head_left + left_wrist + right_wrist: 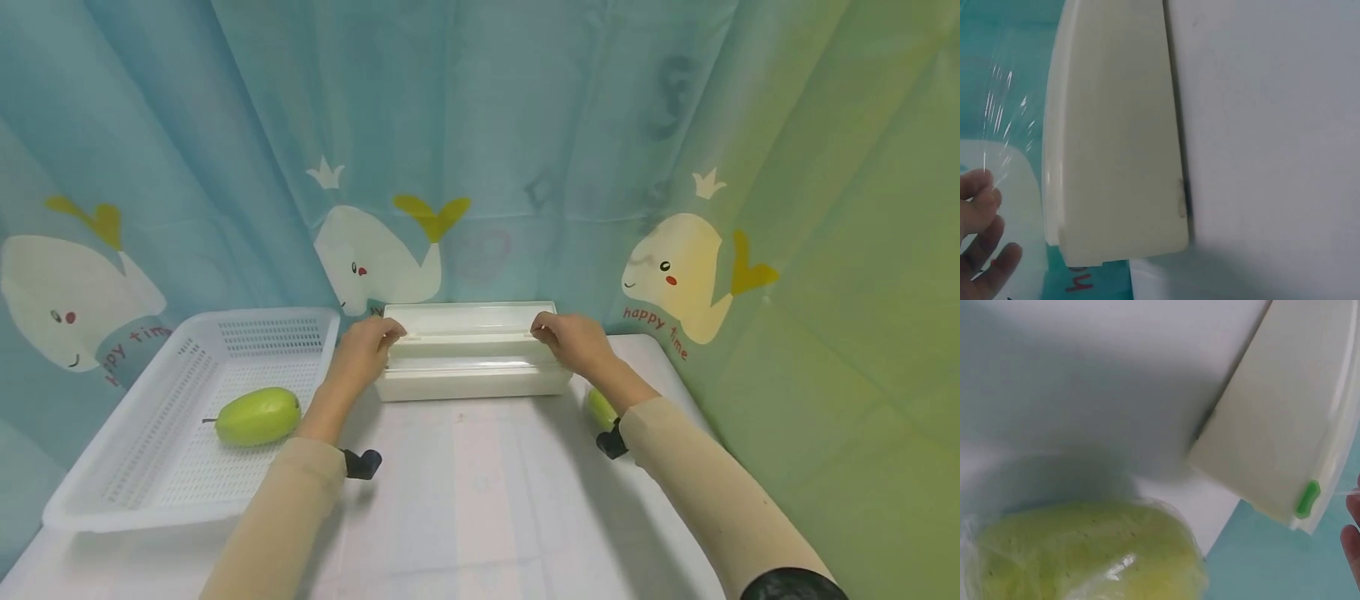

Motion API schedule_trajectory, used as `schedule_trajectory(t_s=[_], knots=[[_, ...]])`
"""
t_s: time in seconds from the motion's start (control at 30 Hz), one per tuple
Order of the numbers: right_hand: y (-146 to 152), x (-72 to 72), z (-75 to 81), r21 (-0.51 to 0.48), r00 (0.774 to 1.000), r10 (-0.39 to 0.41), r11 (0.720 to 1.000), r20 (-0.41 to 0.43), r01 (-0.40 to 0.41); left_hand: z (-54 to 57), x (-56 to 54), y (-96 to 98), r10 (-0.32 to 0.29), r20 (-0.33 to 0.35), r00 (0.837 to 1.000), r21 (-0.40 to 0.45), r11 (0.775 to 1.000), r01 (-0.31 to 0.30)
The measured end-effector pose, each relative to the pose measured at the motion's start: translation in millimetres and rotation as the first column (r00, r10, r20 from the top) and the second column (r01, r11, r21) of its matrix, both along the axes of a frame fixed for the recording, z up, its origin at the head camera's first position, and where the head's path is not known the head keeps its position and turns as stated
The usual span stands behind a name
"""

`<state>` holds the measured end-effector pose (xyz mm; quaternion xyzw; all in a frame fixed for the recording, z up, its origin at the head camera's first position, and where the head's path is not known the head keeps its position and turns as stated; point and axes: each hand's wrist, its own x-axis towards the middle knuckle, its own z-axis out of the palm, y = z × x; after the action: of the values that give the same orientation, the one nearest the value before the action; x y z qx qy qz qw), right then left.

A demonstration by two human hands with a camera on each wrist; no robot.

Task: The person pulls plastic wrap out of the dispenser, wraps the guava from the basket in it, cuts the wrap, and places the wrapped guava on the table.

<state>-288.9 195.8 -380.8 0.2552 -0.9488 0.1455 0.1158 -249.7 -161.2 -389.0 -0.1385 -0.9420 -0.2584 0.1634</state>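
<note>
A cream plastic-wrap dispenser (pixel 472 385) sits at the back of the table with its lid (pixel 480 317) raised. My left hand (pixel 365 346) is at its left end, thumb and forefinger pinching clear plastic wrap (pixel 1000 119). The wrap stretches in shiny creases from those fingertips, while the other fingers hang apart. At the right end, my right hand (pixel 576 342) pinches the wrap's other corner; only its fingertips (pixel 1351 540) show in the right wrist view. A green slider (pixel 1308 500) is on the dispenser's end.
To the left stands a white plastic basket (pixel 97 500) holding a green fruit (pixel 257 416) with a stem. Another yellow-green fruit (pixel 1110 556), wrapped in clear film, lies under my right forearm. A whale-print curtain (pixel 510 150) hangs right behind the table (pixel 480 533).
</note>
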Motion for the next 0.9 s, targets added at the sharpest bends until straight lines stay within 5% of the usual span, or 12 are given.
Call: schedule_trajectory(t_s=[0.27,0.9], knots=[[4.3,1.4,9.9,-0.030,0.999,0.020,0.999,-0.034,-0.021,7.4,1.0,2.1,0.008,-0.088,0.996,0.022,1.000,-0.006],[6.9,3.2,24.7,-0.039,0.997,0.031,0.999,-0.074,-0.034,23.1,5.3,2.6,0.033,-0.127,0.991,0.066,0.998,-0.025]])
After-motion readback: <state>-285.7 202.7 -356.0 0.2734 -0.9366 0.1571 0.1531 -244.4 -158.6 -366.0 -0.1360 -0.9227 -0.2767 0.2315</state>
